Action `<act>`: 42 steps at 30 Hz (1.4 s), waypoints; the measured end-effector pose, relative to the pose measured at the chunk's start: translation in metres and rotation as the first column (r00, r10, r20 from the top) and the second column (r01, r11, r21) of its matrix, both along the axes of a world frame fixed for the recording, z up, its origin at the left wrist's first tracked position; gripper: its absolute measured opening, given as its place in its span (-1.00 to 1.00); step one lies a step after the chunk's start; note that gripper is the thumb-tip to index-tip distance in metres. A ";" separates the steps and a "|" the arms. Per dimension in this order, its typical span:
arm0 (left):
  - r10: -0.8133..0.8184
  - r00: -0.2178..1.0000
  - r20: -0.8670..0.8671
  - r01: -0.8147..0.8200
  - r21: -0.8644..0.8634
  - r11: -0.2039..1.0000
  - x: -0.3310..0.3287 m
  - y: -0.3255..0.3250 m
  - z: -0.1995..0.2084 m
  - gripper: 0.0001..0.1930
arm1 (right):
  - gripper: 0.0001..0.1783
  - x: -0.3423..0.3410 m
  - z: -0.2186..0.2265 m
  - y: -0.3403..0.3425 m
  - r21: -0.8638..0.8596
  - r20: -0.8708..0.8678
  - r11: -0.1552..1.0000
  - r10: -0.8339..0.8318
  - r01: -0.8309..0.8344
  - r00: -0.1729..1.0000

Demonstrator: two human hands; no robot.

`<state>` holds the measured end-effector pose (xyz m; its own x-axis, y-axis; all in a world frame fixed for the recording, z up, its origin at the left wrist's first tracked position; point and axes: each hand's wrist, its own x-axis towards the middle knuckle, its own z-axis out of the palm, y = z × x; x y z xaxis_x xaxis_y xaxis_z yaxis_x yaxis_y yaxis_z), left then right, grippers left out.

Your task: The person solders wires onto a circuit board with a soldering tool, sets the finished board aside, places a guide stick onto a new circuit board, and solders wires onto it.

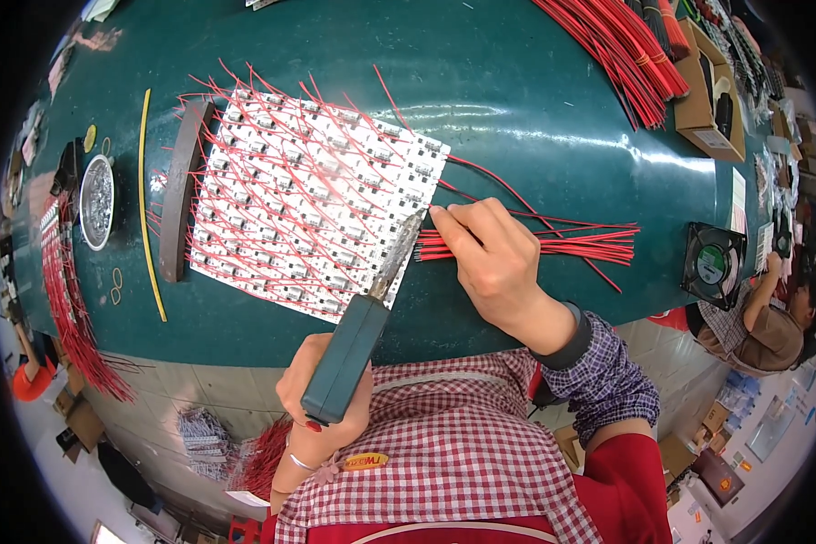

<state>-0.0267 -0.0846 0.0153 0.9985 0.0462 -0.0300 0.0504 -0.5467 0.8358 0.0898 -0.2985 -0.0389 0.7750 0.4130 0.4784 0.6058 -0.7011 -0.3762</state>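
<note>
My left hand (322,385) is closed round the dark green handle of a soldering iron (349,354). Its metal tip reaches up to the right edge of a white circuit board panel (406,190), which carries rows of small components and many thin red wires. Just off that edge, my right hand (494,263) is closed in a pinch, apparently on a red wire (571,220); its fingertips hide the wire's end, next to the iron's tip. Beneath my right hand lies a loose bunch of cut red wires (589,247), pointing to the right.
A dark bar (183,190) lies along the panel's left edge, beside a yellow strip (152,208). Farther left are a metal bowl (97,201) and wired boards (59,272). Red wire bundles (621,54), a cardboard box (709,95) and a fan (714,263) are at right. Other people work nearby.
</note>
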 end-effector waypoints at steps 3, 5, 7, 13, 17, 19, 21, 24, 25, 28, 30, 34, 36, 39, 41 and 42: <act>-0.016 1.000 0.018 0.016 0.000 1.000 -0.006 0.003 -0.008 -0.80 | -0.60 0.001 0.000 -0.001 0.008 0.001 1.000 0.004 -0.004 1.000; -0.001 1.000 -0.006 0.001 -0.036 0.999 -0.012 0.004 -0.014 -0.79 | -0.60 0.000 0.000 -0.001 0.009 -0.002 1.000 0.007 -0.007 1.000; 0.016 0.999 -0.029 -0.018 -0.056 0.998 -0.018 0.006 -0.018 -0.78 | -0.61 0.000 0.000 -0.001 0.009 -0.002 1.000 0.006 -0.006 1.000; 0.052 0.998 -0.032 -0.054 -0.052 0.997 -0.023 0.007 -0.020 -0.75 | -0.59 0.001 0.000 0.000 0.021 0.016 1.000 0.009 -0.010 1.000; 0.071 0.997 0.034 -0.070 -0.009 0.997 -0.020 0.009 -0.015 -0.75 | -0.51 -0.005 0.011 -0.004 0.076 0.078 0.997 0.023 -0.029 0.997; 0.072 0.996 0.060 -0.074 0.030 0.997 -0.018 0.010 -0.013 -0.75 | -0.38 -0.014 0.016 -0.003 0.092 -0.018 0.996 0.023 -0.022 1.000; 0.095 0.994 0.059 -0.096 0.028 0.995 -0.018 0.011 -0.012 -0.74 | -0.33 -0.019 0.014 0.001 0.051 -0.081 0.999 -0.010 0.015 0.997; 0.077 0.994 0.080 -0.080 0.037 0.996 -0.019 0.012 -0.014 -0.74 | -0.26 -0.023 0.007 0.007 0.014 -0.085 0.997 -0.076 0.077 0.994; 0.075 0.995 0.072 -0.077 0.022 0.997 -0.020 0.013 -0.015 -0.74 | -0.27 -0.023 0.005 0.008 -0.015 -0.101 0.998 -0.065 0.064 0.993; 0.077 0.993 0.095 -0.079 0.019 0.997 -0.024 0.014 -0.019 -0.73 | -0.30 -0.024 0.003 0.005 -0.033 -0.119 0.999 -0.040 0.036 0.992; 0.065 0.993 0.097 -0.071 0.059 0.996 -0.027 0.015 -0.020 -0.72 | -0.31 -0.025 0.002 0.005 -0.022 -0.119 1.000 -0.024 0.021 0.993; 0.073 0.995 0.075 -0.074 0.011 0.997 -0.028 0.016 -0.022 -0.71 | -0.38 -0.023 -0.001 0.008 0.041 -0.079 0.999 -0.022 0.025 0.997; 0.053 0.993 0.102 -0.054 0.014 0.998 -0.029 0.016 -0.024 -0.70 | -0.39 -0.023 -0.001 0.009 0.073 -0.075 0.997 -0.019 0.024 0.997; 0.041 0.997 0.066 -0.044 0.035 0.998 -0.033 0.018 -0.024 -0.70 | -0.41 -0.023 0.000 0.008 0.064 -0.086 0.997 -0.029 0.035 0.996; 0.043 0.998 0.046 -0.043 0.005 0.999 -0.035 0.018 -0.025 -0.71 | -0.44 -0.022 0.001 0.008 0.053 -0.039 0.999 -0.005 0.007 0.999; 0.043 0.998 0.043 -0.044 0.026 0.999 -0.036 0.018 -0.026 -0.71 | -0.44 -0.022 0.001 0.008 0.052 -0.038 0.999 -0.004 0.006 0.999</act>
<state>-0.0630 -0.0670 -0.0103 0.9959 0.0896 0.0145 0.0390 -0.5670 0.8228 0.0683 -0.2904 -0.0378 0.7952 0.3839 0.4693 0.5866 -0.6829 -0.4354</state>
